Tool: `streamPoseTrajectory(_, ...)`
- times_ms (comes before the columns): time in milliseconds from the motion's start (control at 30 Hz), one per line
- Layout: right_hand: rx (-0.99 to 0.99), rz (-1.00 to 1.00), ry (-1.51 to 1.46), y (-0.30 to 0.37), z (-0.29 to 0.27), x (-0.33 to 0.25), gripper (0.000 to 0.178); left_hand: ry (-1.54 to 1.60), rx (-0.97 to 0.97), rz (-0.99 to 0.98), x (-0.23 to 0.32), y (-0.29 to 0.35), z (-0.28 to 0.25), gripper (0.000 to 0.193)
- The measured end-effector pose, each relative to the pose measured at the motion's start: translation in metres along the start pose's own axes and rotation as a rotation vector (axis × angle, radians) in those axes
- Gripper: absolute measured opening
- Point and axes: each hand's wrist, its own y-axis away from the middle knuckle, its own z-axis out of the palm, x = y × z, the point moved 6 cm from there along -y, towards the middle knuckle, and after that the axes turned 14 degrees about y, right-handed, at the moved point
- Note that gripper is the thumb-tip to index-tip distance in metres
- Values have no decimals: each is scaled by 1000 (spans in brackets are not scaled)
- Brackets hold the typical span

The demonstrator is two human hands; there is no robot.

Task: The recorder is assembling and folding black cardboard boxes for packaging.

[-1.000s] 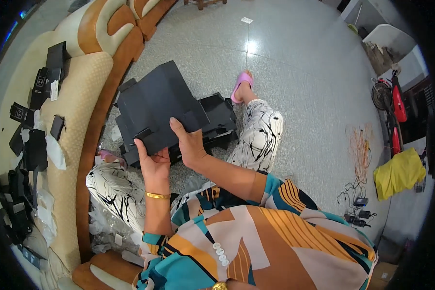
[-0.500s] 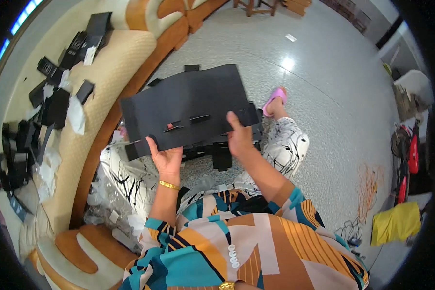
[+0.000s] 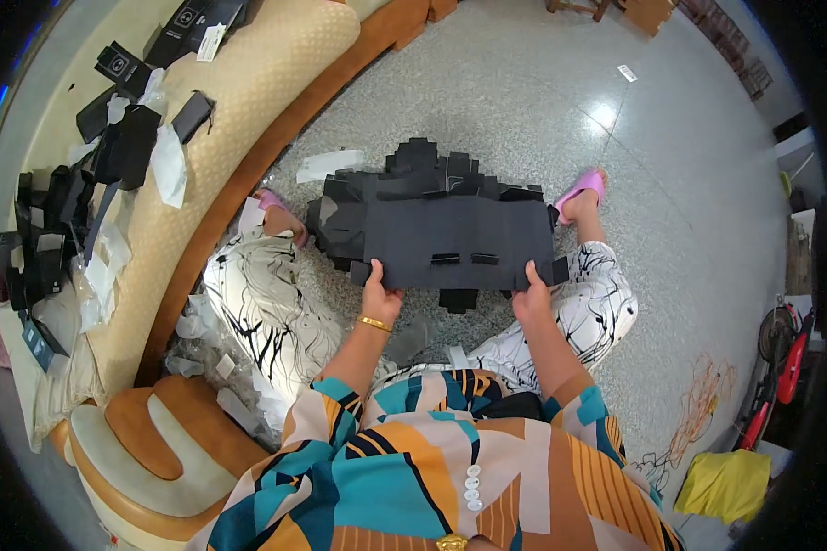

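Note:
A flat black cardboard sheet (image 3: 413,234) with two small slots near its lower edge lies level in front of me. My left hand (image 3: 379,296) grips its near left corner, thumb on top. At the near right corner my right hand (image 3: 532,298) holds it the same way. Under and beyond the sheet is a pile of flattened black boxes (image 3: 418,158) on the floor between my feet; their tabs stick out on several sides. Whether the sheet rests on the pile or hovers just above it, I cannot tell.
To the left, a cream sofa (image 3: 276,69) carries black boxes (image 3: 129,147) and white paper (image 3: 168,165). Clear plastic wrapping (image 3: 202,335) lies by my left leg. A white strip (image 3: 329,165) lies beyond the pile. At right are orange cord (image 3: 698,404) and a yellow cloth (image 3: 724,487).
The sheet has gone from raised and tilted to level and lower over the pile. My right hand has shifted to its near right corner. The view has turned a little.

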Motion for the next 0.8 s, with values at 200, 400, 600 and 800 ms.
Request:
streamPoseTrajectory(200,-33,-20,-40,-33,14,6,39,-67,-117,42,10,-30,33,41)
streamPoseTrajectory(400,16,-5,16,-66,39,16,46,-84,-120,115,26,-87,21,37)
streamPoseTrajectory(600,-5,88,213,-94,16,50,50,-109,72,123,41,-102,0,43)
streamPoseTrajectory(800,148,63,302,-83,19,62,47,-573,218,705,74,-70,16,48)
